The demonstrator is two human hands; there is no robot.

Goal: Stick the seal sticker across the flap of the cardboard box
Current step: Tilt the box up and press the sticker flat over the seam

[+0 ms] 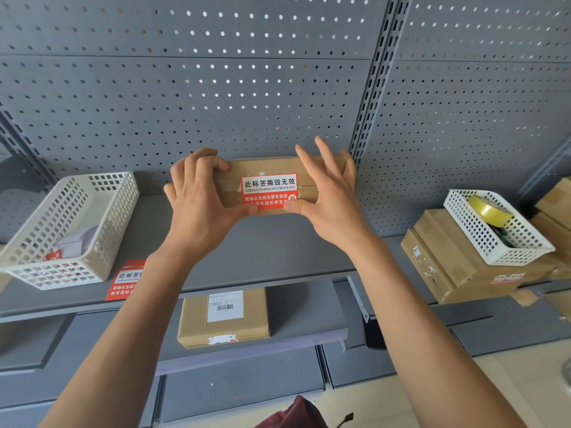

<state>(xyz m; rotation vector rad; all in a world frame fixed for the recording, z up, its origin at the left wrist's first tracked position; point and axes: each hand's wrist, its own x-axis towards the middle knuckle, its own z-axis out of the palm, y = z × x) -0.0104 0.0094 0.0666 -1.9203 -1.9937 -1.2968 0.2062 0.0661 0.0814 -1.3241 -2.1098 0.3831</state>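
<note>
A flat brown cardboard box (pixel 265 166) lies on the grey shelf against the pegboard. A red and white seal sticker (pixel 268 189) sits over its flap seam. My left hand (pixel 197 196) grips the box's left end, fingers curled over the top and thumb pressing the sticker's lower left edge. My right hand (pixel 327 193) has its fingers spread over the box's right end, with the thumb pressing the sticker's lower right corner.
A white basket (pixel 102 211) stands at the left, with a spare red sticker sheet (pixel 126 279) lying beside it. At the right, a white basket with a yellow tape roll (pixel 489 210) rests on stacked cardboard boxes (pixel 438 261). A labelled box (pixel 222 316) lies on the lower shelf.
</note>
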